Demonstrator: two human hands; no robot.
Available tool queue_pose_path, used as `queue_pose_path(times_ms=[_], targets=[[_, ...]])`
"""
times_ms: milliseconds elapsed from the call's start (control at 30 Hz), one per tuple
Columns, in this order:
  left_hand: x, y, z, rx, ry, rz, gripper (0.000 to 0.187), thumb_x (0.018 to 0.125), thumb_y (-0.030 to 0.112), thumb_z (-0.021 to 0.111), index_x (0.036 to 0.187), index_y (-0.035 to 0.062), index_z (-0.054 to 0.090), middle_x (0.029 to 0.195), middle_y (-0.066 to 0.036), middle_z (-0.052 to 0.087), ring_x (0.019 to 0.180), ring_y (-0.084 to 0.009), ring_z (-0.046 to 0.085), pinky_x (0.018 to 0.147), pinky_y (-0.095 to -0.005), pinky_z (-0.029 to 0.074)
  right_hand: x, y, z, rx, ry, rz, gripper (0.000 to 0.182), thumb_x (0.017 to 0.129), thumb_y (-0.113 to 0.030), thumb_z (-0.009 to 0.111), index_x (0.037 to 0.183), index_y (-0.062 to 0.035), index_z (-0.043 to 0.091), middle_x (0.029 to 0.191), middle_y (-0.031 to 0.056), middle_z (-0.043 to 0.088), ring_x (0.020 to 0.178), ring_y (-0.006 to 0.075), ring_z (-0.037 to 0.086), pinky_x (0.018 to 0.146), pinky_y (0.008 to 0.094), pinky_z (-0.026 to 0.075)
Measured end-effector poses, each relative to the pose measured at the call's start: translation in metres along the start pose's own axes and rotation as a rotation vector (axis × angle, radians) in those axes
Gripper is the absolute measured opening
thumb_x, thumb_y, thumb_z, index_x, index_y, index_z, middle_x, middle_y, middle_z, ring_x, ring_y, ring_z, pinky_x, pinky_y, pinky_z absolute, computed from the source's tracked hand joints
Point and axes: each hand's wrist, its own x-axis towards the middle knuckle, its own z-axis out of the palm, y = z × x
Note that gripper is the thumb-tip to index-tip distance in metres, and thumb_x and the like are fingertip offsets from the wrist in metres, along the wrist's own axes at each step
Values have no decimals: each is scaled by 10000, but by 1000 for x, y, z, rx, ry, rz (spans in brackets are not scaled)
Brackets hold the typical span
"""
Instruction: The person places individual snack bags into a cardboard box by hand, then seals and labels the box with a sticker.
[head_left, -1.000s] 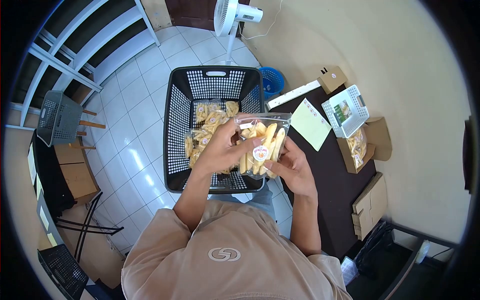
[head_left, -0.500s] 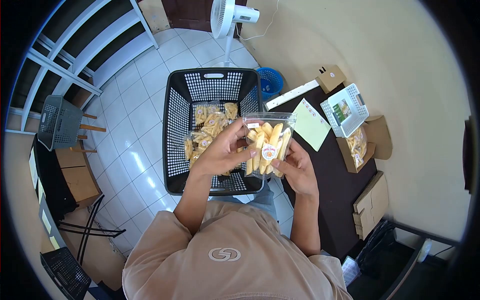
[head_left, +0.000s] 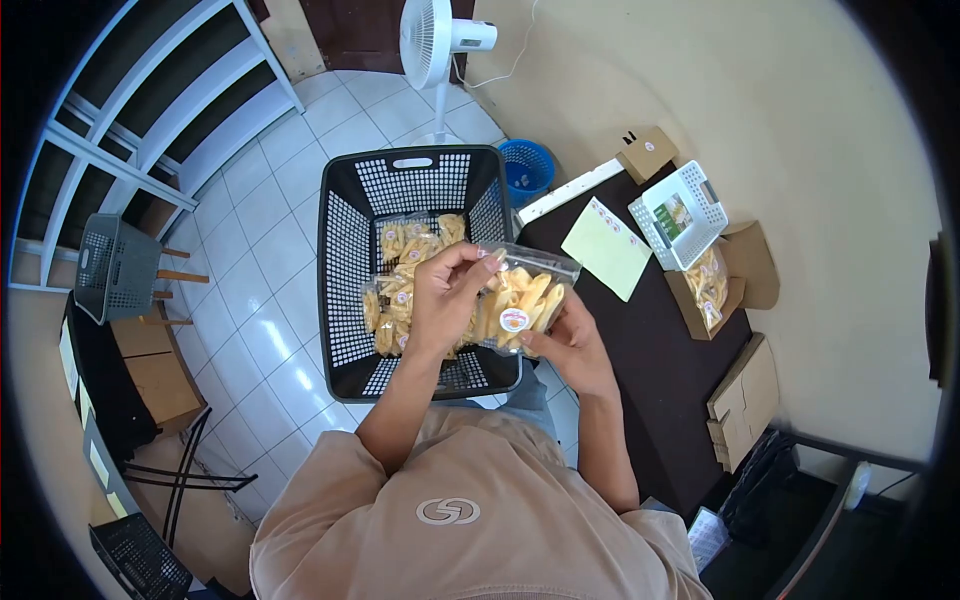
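A clear zip bag of pale yellow snack sticks [head_left: 530,290] with a round sticker on its front is held up over the right side of the black basket. My left hand [head_left: 445,300] pinches its upper left corner between thumb and forefinger, where they cover the small white label. Around the lower right edge, my right hand [head_left: 575,345] is closed, with the thumb on the front. Behind my left hand, several similar filled bags [head_left: 395,240] lie inside the black perforated basket [head_left: 340,270].
To the right, a dark table [head_left: 660,380] bears a sheet of round stickers [head_left: 607,250], a white plastic basket [head_left: 685,215] and a cardboard box [head_left: 755,265] with filled bags. Beyond the black basket stand a blue bin [head_left: 527,170] and a white fan [head_left: 428,45].
My left hand has moved up to the bag's upper left corner and now covers the small white label. The bag has tilted and shifted slightly left.
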Motion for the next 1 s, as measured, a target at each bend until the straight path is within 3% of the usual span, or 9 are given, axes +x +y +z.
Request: queue_pose_path(times_ms=[133, 200, 300, 467, 633, 700, 867, 933, 1000], targets=[[-5, -5, -2, 19, -60, -4, 67, 911, 22, 608, 913, -44, 622, 801, -9, 618, 727, -32, 548, 632, -182, 437, -10, -5, -17, -121, -116, 41, 436, 821, 27, 679, 1230, 4, 532, 1190, 64, 557, 1083, 138, 543, 884, 306, 484], [-7, -6, 0, 257, -170, 101, 73, 918, 29, 582, 889, -36, 600, 744, -6, 580, 654, -46, 496, 573, -218, 397, -8, -9, -24, -66, -102, -89, 327, 836, -4, 670, 1150, 21, 583, 1137, 86, 589, 1040, 142, 569, 858, 308, 494], [-16, -3, 13, 423, -321, 183, 158, 936, 56, 532, 800, -24, 525, 642, -62, 478, 555, -133, 436, 526, -297, 355, -9, -17, -33, -225, 6, -52, 146, 869, -63, 637, 972, 40, 633, 824, 75, 641, 812, 132, 626, 722, 290, 507], [-24, -24, 56, 570, -430, 180, 234, 946, 75, 514, 738, -18, 464, 607, -112, 435, 533, -206, 440, 521, -331, 359, -16, -9, -51, -502, 0, -164, 150, 873, -106, 561, 834, 39, 553, 691, 132, 543, 598, 168, 507, 566, 320, 420], [-34, -58, 83, 618, -309, 107, 272, 952, 96, 523, 715, -8, 438, 597, -64, 405, 555, -144, 415, 516, -310, 344, -26, 1, -83, -489, 27, -258, 130, 842, -93, 541, 818, 35, 548, 638, 197, 536, 532, 295, 524, 526, 373, 412], [-37, -75, 93, 598, -177, 31, 291, 962, 117, 519, 704, 15, 432, 610, 10, 361, 605, -66, 357, 517, -261, 307, -36, 2, -104, -574, -85, -75, 141, 833, -102, 541, 790, 32, 544, 644, 213, 540, 559, 347, 538, 530, 391, 414], [-27, -130, 118, 664, -19, -54, 276, 973, 134, 490, 733, -1, 492, 627, 3, 426, 610, -71, 394, 534, -249, 327, -57, -4, -164, -555, -71, -122, 139, 817, -103, 546, 762, 25, 542, 637, 210, 539, 544, 326, 531, 522, 401, 410], [-19, -148, 127, 865, 274, 228, 215, 972, 121, 482, 848, -25, 578, 684, -31, 512, 635, -93, 459, 572, -252, 375, -71, -10, -192, -561, -65, -148, 129, 810, -96, 548, 759, 23, 542, 632, 201, 543, 537, 310, 529, 517, 399, 410], [-10, -147, 134, 840, 226, 202, 202, 974, 110, 473, 869, -23, 583, 697, -38, 523, 646, -98, 469, 585, -252, 383, -84, -23, -223, -406, -42, -126, 114, 796, -71, 566, 734, 20, 536, 604, 156, 539, 535, 231, 544, 519, 365, 429]])
